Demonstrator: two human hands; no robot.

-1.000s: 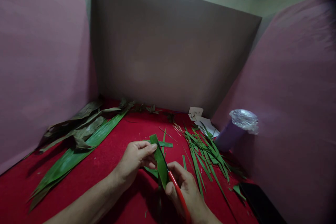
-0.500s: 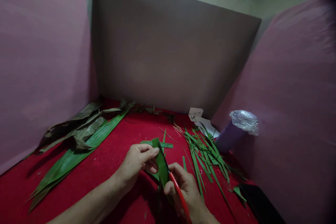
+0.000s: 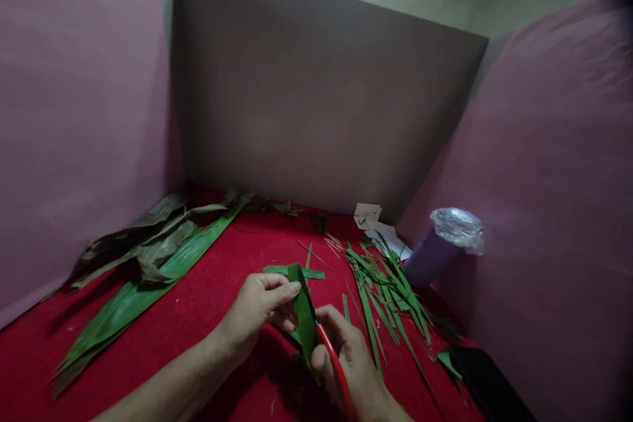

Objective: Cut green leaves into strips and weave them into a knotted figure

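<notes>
Far to your left, long leaves [image 3: 138, 277] lie on the red surface [image 3: 208, 323], well apart from your hands. Your left hand [image 3: 257, 310] is closed in a pinch, thumb and forefinger gripping the upper end of the strip [image 3: 302, 316]. The strip stands between your two hands, its long axis running from near you up and away, top leaning slightly left. The scissors [image 3: 332, 359] lie along the strip's right edge, the dark blade pointing up that same axis; how far the blades are parted cannot be told. Your right hand [image 3: 353, 366] is curled shut around the red handles, just below and right of the strip, its thumb touching the lower end. Further right lie slivers [image 3: 386, 283], then a cup [image 3: 435, 254].
</notes>
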